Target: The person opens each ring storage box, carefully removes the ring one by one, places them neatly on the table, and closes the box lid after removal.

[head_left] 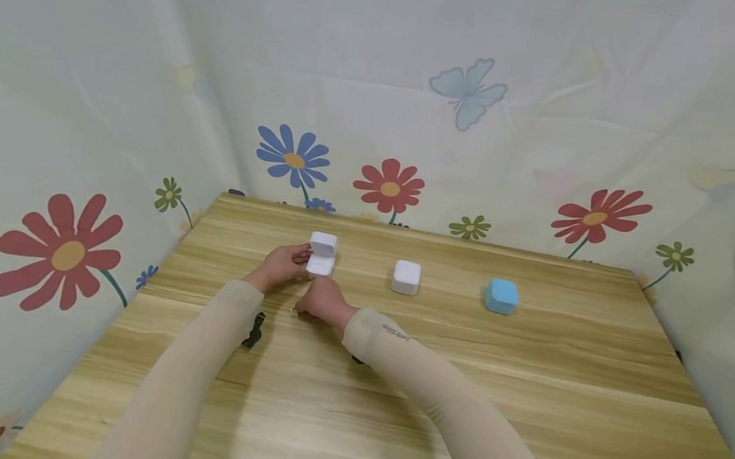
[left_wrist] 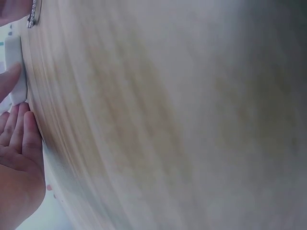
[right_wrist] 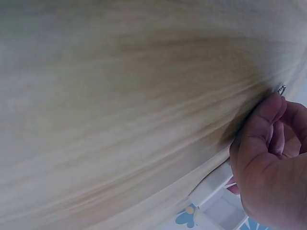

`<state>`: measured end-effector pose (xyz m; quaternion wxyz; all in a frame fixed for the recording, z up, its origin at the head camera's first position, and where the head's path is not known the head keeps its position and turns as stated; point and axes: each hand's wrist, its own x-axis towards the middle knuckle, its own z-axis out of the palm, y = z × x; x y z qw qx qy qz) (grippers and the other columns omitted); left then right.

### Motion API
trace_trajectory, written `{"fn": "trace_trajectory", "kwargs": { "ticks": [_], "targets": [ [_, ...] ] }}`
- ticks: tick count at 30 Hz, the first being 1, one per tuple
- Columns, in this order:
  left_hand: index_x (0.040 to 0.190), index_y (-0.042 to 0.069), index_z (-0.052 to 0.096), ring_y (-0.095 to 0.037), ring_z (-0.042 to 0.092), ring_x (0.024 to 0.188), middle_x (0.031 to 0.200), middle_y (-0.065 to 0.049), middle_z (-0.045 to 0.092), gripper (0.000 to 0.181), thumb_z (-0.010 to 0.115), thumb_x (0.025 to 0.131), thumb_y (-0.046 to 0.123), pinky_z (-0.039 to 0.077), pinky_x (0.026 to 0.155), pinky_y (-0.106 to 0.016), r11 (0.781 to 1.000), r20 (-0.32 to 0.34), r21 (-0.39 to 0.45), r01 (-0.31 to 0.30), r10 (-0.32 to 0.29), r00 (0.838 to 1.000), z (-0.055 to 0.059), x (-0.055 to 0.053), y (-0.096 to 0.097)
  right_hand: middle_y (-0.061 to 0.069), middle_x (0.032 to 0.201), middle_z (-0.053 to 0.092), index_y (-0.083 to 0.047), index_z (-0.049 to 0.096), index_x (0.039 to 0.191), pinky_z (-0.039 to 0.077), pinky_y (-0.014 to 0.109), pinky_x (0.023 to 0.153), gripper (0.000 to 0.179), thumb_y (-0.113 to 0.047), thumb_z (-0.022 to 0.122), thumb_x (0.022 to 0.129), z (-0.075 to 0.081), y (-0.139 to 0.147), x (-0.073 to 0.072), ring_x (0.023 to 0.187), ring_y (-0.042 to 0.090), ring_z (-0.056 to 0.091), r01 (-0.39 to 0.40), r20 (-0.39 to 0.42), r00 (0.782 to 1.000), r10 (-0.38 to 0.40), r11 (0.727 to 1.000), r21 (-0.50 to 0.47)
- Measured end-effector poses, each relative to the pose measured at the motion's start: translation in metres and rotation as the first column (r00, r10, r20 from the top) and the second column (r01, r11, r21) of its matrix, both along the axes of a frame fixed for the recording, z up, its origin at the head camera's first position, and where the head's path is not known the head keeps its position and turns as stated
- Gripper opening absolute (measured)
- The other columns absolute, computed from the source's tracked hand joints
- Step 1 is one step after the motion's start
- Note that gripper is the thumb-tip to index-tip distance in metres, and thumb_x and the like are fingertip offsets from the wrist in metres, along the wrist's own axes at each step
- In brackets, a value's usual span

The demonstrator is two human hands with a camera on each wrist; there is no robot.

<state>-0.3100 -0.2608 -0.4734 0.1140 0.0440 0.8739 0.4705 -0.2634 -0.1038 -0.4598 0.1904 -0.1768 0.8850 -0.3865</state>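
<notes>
A small white ring box point(head_left: 321, 265) stands with its lid raised at the left of the table. My left hand point(head_left: 278, 266) holds it from the left side; in the left wrist view the thumb point(left_wrist: 10, 80) lies against the front of the box, and the fingers point(left_wrist: 19, 132) reach to its side. Just in front of the box, my right hand point(head_left: 325, 302) pinches a ring point(head_left: 294, 311) between thumb and forefinger. A patterned band shows on the ring point(right_wrist: 281, 89) in the right wrist view, close over the tabletop. My right hand hides part of the box there.
A closed white box point(head_left: 406, 278) sits to the right of the raised-lid one, and a light blue box point(head_left: 501, 296) stands farther right. All are on a wood-grain table point(head_left: 523, 382). Flower-printed cloth point(head_left: 365, 80) hangs behind and at both sides.
</notes>
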Motion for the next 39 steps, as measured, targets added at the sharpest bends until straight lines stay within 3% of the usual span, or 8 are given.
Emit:
{"fn": "trace_trajectory", "kwargs": {
  "ticks": [5, 8, 12, 14, 18, 24, 33, 39],
  "targets": [
    [0.157, -0.009, 0.025, -0.042, 0.042, 0.148, 0.158, -0.029, 0.040, 0.081, 0.070, 0.091, 0.002, 0.036, 0.124, -0.047, 1.000, 0.014, 0.010, 0.008, -0.008, 1.000, -0.005, 0.000, -0.001, -0.004, 0.044, 0.051, -0.007, 0.062, 0.053, 0.039, 0.016, 0.042, 0.030, -0.003, 0.075, 0.081, -0.003, 0.001, 0.000, 0.038, 0.006, 0.048, 0.024, 0.040, 0.999, -0.023, 1.000, -0.017],
    [0.157, -0.009, 0.025, -0.042, 0.042, 0.148, 0.158, -0.029, 0.040, 0.081, 0.070, 0.091, 0.002, 0.037, 0.123, -0.047, 1.000, 0.021, 0.027, 0.008, -0.009, 1.000, -0.008, 0.000, -0.001, -0.004, 0.045, 0.053, -0.006, 0.063, 0.056, 0.043, 0.017, 0.042, 0.027, 0.001, 0.074, 0.080, -0.006, 0.003, -0.001, 0.039, 0.006, 0.050, 0.057, 0.129, 0.991, -0.047, 0.996, -0.075],
    [0.157, -0.009, 0.026, -0.043, 0.043, 0.147, 0.157, -0.029, 0.041, 0.081, 0.071, 0.090, 0.002, 0.037, 0.123, -0.048, 1.000, -0.004, 0.018, 0.008, -0.008, 1.000, -0.007, -0.001, -0.001, -0.001, 0.051, 0.058, 0.007, 0.071, 0.072, 0.049, 0.019, 0.043, 0.011, 0.006, 0.073, 0.082, -0.005, 0.007, -0.003, 0.043, 0.008, 0.055, 0.141, 0.300, 0.951, -0.074, 0.968, -0.209],
    [0.157, -0.009, 0.027, -0.042, 0.044, 0.147, 0.157, -0.029, 0.042, 0.080, 0.070, 0.090, 0.001, 0.037, 0.123, -0.048, 1.000, -0.010, 0.018, 0.006, -0.006, 1.000, -0.006, -0.001, 0.000, 0.000, 0.054, 0.060, 0.013, 0.074, 0.083, 0.051, 0.019, 0.045, 0.006, 0.007, 0.072, 0.083, -0.003, 0.008, -0.003, 0.045, 0.008, 0.056, 0.159, 0.344, 0.936, -0.069, 0.958, -0.240],
    [0.157, -0.009, 0.027, -0.042, 0.044, 0.147, 0.157, -0.029, 0.042, 0.080, 0.069, 0.090, 0.001, 0.038, 0.123, -0.048, 1.000, -0.001, 0.022, 0.011, -0.011, 1.000, -0.003, 0.001, 0.002, 0.001, 0.059, 0.063, 0.016, 0.075, 0.097, 0.055, 0.020, 0.051, 0.015, 0.006, 0.070, 0.088, 0.003, 0.012, -0.003, 0.048, 0.007, 0.057, 0.142, 0.373, 0.927, -0.043, 0.960, -0.242],
    [0.157, -0.008, 0.027, -0.041, 0.044, 0.147, 0.157, -0.029, 0.043, 0.080, 0.070, 0.091, 0.001, 0.038, 0.123, -0.048, 1.000, 0.012, 0.013, 0.001, -0.001, 1.000, -0.002, 0.002, 0.002, 0.001, 0.066, 0.067, 0.015, 0.074, 0.104, 0.059, 0.022, 0.060, 0.020, 0.001, 0.067, 0.092, 0.003, 0.017, -0.002, 0.055, 0.007, 0.060, 0.115, 0.400, 0.916, 0.005, 0.955, -0.275],
    [0.157, -0.009, 0.028, -0.041, 0.044, 0.147, 0.156, -0.029, 0.044, 0.080, 0.070, 0.089, -0.001, 0.038, 0.123, -0.048, 1.000, 0.007, 0.023, -0.001, 0.001, 1.000, -0.003, 0.000, 0.001, 0.000, 0.073, 0.066, 0.014, 0.068, 0.115, 0.057, 0.022, 0.067, 0.024, 0.000, 0.061, 0.096, 0.003, 0.024, -0.008, 0.066, 0.010, 0.062, 0.127, 0.515, 0.854, 0.074, 0.930, -0.344],
    [0.157, -0.010, 0.026, -0.041, 0.044, 0.147, 0.156, -0.029, 0.043, 0.081, 0.070, 0.091, 0.000, 0.037, 0.123, -0.047, 1.000, 0.006, 0.008, -0.003, 0.003, 1.000, 0.003, 0.001, 0.002, 0.000, 0.076, 0.064, 0.013, 0.065, 0.118, 0.058, 0.022, 0.070, 0.026, -0.003, 0.059, 0.099, 0.008, 0.027, -0.012, 0.070, 0.010, 0.060, 0.144, 0.520, 0.852, 0.061, 0.928, -0.344]
  ]
}}
